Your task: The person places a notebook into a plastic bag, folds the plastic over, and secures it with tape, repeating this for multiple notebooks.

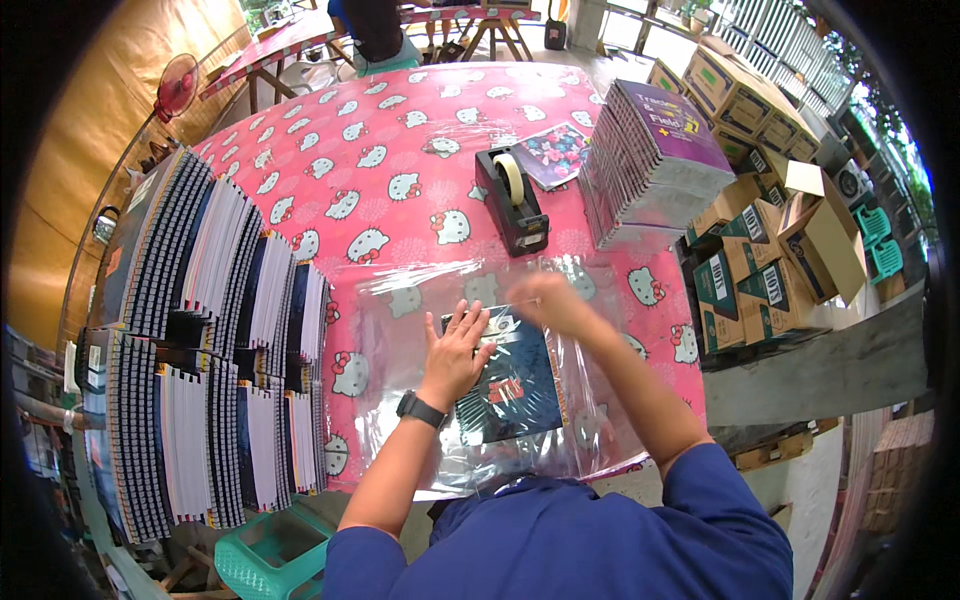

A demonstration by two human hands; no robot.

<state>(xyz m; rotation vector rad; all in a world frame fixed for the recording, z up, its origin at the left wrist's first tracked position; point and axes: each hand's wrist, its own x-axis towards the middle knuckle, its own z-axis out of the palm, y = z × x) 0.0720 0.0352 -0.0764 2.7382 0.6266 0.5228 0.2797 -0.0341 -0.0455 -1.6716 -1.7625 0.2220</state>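
Note:
A dark blue spiral-bound book [520, 400] lies under clear plastic wrap [400, 300] at the table's near edge. My left hand [460, 350], with a dark watch on its wrist, rests flat on the wrapped book's upper left part, fingers spread. Above the book's top edge is my right hand [550, 302], slightly blurred, its fingers curled together. Whatever they pinch, perhaps the plastic, cannot be made out. Just beyond the hands stands a black tape dispenser [522, 225] with a roll of tape.
Tall stacks of spiral-bound books [180, 430] line the left side. A purple-covered stack [660, 170] stands at the right, beside a flowered booklet [550, 155]. Cardboard boxes [750, 265] fill the area past the right edge. A green stool [270, 555] is at lower left; someone sits far off.

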